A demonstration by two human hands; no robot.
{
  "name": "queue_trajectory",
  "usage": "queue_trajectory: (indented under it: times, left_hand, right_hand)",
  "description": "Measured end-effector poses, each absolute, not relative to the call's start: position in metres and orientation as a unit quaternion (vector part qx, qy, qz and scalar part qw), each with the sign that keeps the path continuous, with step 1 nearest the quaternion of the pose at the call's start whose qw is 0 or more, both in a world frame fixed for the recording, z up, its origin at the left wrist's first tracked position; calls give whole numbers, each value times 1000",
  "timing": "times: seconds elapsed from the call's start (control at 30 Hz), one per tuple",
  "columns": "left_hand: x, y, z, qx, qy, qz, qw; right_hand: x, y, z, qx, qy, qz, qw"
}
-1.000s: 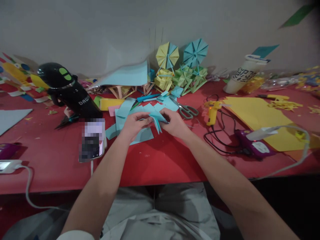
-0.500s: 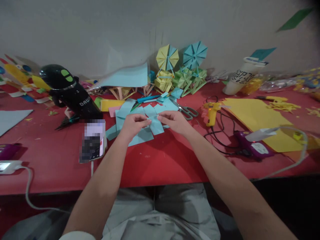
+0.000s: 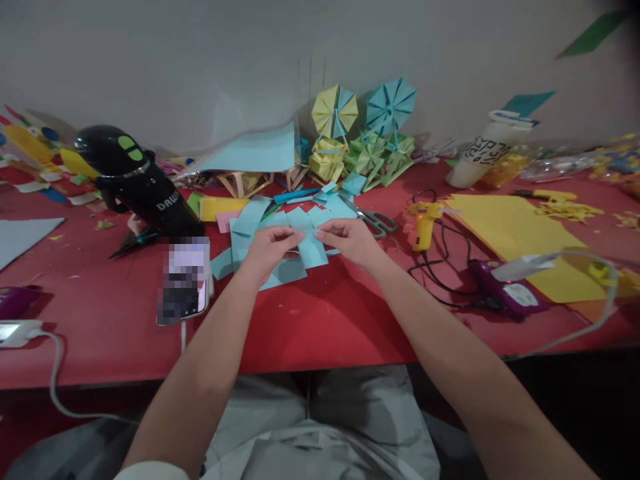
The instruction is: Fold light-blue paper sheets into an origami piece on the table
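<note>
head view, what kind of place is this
Probably a paper-craft worktable. By the wall stand folded paper fans, scissors and a yellow glue gun lie on the red table, and the left hand and right hand pinch a blue paper piece.

Two hands work at the near middle of the counter (image 3: 325, 327), the left hand (image 3: 267, 248) and the right hand (image 3: 350, 241), with one blue paper square (image 3: 310, 248) pinched between them. The loose blue pieces (image 3: 285, 273) beneath overlap too much to count. Far against the wall stand two round folded fans: one yellow fan (image 3: 335, 111) and one blue fan (image 3: 391, 105). Right of the hands lie one pair of scissors (image 3: 375, 220), one yellow glue gun (image 3: 424, 223) and one purple corded tool (image 3: 507, 293). One phone (image 3: 184, 280) lies left.
</note>
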State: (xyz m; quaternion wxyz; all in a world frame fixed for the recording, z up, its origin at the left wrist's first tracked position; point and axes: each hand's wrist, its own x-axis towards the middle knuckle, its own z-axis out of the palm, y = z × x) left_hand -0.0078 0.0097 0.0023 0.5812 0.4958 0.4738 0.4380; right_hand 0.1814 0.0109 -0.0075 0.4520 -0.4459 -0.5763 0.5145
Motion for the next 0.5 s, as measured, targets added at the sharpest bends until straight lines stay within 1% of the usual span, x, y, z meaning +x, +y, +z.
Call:
queue_trajectory:
  times: [0.13,0.23,0.37,0.5]
  left_hand:
    - [-6,9,1,531,483,452,529]
    - [-6,9,0,568,482,444,498]
    - [-5,8,2,568,484,438,500]
    - [-3,8,3,544,496,438,515]
  right_hand:
    - [181,10,-7,-445,-588,512,441]
    - [181,9,-5,-443,-616,488,432]
    - [180,9,-4,-445,-652,440,428]
    - [180,9,-4,-432,-679,419,421]
